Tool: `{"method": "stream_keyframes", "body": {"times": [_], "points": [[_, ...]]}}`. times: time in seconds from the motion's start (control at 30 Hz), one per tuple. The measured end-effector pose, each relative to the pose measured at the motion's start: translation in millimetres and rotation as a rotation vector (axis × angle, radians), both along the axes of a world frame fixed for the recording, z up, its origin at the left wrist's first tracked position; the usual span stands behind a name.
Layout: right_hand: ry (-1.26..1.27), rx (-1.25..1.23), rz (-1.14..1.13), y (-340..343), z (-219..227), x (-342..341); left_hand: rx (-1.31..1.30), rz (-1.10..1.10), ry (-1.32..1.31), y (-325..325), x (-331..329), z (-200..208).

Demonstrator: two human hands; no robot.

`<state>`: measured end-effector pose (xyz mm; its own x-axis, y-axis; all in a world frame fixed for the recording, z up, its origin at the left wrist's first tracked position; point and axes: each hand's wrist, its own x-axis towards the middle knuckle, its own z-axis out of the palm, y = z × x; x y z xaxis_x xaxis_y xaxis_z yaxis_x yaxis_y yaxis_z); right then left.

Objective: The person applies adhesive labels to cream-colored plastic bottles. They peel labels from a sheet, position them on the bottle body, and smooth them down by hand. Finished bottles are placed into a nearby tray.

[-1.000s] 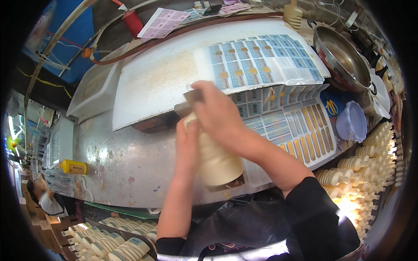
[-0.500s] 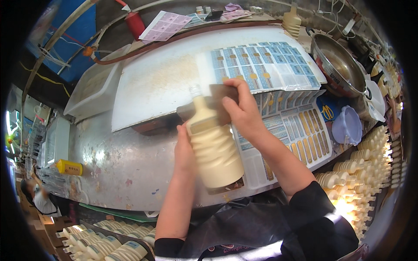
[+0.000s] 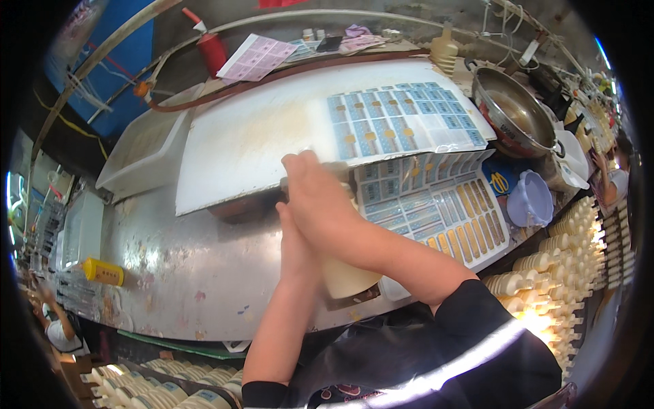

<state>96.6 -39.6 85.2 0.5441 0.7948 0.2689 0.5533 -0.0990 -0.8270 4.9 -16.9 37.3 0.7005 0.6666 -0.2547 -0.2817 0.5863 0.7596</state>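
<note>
While the hands meet over the cream bottle (image 3: pixel 349 278), the directions here run from that bottle, with 12 o'clock at the top of the view. At 9 o'clock a yellow container (image 3: pixel 103 272) lies on the metal table (image 3: pixel 184 293); at 10 stands a white tub (image 3: pixel 122 178), perhaps set aside to leave working room. Toward 11 are a red container (image 3: pixel 212 54), a pink printed sheet (image 3: pixel 257 58) and the white board (image 3: pixel 238 129).

The left hand (image 3: pixel 297 238), at 10 o'clock, runs up along the bottle's side, seemingly to steady it; its fingers are mostly covered, so I can't tell how firmly they grasp. The right hand (image 3: pixel 317 198), at 11, crosses over it with fingers extended close together rather than clenched, probably for pressure; whatever is beneath them is hidden. Only the bottle's base end shows, near the table's front edge.

At 1 o'clock the blue label sheet (image 3: pixel 388 123) lies flat on the board, and at 2 a gold-and-blue sheet (image 3: pixel 436 211) spreads below it, likely kept within the right hand's reach. Farther out sit a metal pan (image 3: pixel 511 109) and a lavender bucket (image 3: pixel 531 201).

As for writing, the labels' print is too small to read; the yellow container bears dark characters, the pan pale lettering.
</note>
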Motion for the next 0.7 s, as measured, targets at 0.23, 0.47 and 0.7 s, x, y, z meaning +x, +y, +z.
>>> {"method": "stream_keyframes", "body": {"times": [0.23, 0.47, 0.7], "points": [[-0.024, 0.044, -0.018, -34.9, -34.8, 65.7, 0.37, -0.028, 0.275, 18.4, 3.0, -31.3], [-0.008, 0.215, -0.022, -45.6, -77.0, 87.3, 0.259, -0.006, 0.17, 19.9, 0.3, -39.6], [-0.03, 0.277, -0.111, -79.9, -56.6, 104.3, 0.213, 0.127, 0.158, 22.0, -5.4, -45.8]]}}
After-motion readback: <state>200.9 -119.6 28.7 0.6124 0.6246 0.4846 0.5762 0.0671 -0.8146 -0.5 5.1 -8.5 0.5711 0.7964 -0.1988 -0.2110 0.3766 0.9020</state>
